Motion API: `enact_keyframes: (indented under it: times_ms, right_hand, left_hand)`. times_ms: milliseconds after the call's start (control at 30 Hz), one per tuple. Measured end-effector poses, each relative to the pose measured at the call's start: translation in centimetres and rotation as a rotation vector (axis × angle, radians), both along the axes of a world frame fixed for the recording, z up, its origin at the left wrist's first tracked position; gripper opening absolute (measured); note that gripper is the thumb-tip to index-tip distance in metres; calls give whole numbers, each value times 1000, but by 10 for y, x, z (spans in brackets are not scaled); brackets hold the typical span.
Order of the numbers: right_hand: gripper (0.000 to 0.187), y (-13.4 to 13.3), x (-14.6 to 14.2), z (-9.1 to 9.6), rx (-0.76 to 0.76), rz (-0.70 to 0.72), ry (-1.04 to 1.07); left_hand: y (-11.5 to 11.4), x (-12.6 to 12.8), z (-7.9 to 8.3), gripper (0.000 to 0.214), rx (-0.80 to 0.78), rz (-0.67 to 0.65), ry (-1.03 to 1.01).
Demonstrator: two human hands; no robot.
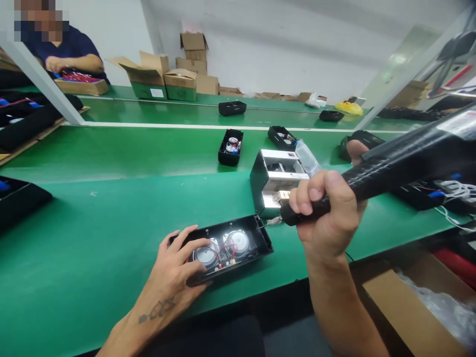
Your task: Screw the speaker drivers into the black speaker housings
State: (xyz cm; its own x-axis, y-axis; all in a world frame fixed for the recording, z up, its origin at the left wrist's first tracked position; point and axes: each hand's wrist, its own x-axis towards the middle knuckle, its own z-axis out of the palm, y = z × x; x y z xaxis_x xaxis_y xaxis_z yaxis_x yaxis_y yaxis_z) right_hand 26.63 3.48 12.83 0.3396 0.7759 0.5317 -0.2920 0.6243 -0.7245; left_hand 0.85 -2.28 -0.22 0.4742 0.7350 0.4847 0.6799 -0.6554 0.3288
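A black speaker housing [250, 257] lies open side up on the green bench, with two round silver-backed speaker drivers [238, 242] and thin red wires inside. Its left end is gripped by my left hand [185, 255], fingers reaching over the far and near walls. My right hand [330, 203] is wrapped round a black electric screwdriver [394, 166], held slanted. The screwdriver's bit points left, its thin tip at the right end of the housing; whether it touches a screw is too small to tell. Just behind stands a silver and black screw feeder [266, 181], partly hidden by my right hand.
More black housings [230, 148] stand on the green conveyor [167, 148] beyond the bench. Housings and white cables [459, 193] lie at right. An open carton [394, 292] with plastic bags sits below right. Across the line, a person [74, 54] works beside cardboard boxes [148, 74].
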Motion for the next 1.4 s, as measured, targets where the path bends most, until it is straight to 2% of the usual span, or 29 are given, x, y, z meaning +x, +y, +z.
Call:
enact_keyframes:
  times_ms: [67,133,233,300,333,400,467,600,667,767,900,1033,1167,1267,1400]
  right_hand:
    - [44,4,0,5,7,-25,-23]
    - [43,16,5,12,66,-126,-40]
    - [44,56,23,19,271,-432,29]
    - [49,89,41,16,379,-629,68]
    - [54,103,51,13,388,-689,30]
    - [68,121,67,4,250,-631,-175]
    - [76,122,78,-4,133,-578,-346]
    - [66,91,78,-10,230,-677,-308]
    - [61,77,71,-13,172,-595,-316]
    - [52,74,61,-24,33,-448,-329]
    - [42,82,56,-37,-30,-390,-312]
    - [39,76,54,-34,-79,-309,-384]
    - [41,43,40,-25,-168,-102,-381]
    - [45,9,18,-19,-144,63,-283]
    - [32,-25,-22,-15,-85,214,-173]
  left_hand:
    - [1,-1,-2,11,7,0,-9]
    - [2,-3,-4,10,38,-8,1]
    - [5,-4,-8,9,115,-17,31]
    - [7,-4,-9,10,154,-23,50]
    - [8,-5,-10,10,167,-30,57]
    - [9,-5,-11,11,178,-41,66]
    - [9,-6,-13,12,166,-38,66]
    - [9,-9,-15,10,143,-36,86]
    - [9,-10,-14,9,134,-41,92]
    - [11,-12,-12,9,128,-39,106]
    - [14,-16,-13,5,188,-87,149]
    - [13,-14,-11,6,161,-73,123]
    - [8,-7,-5,11,114,-49,71]
    - [4,-2,1,13,53,-27,40]
    - [0,3,5,15,-43,26,-13]
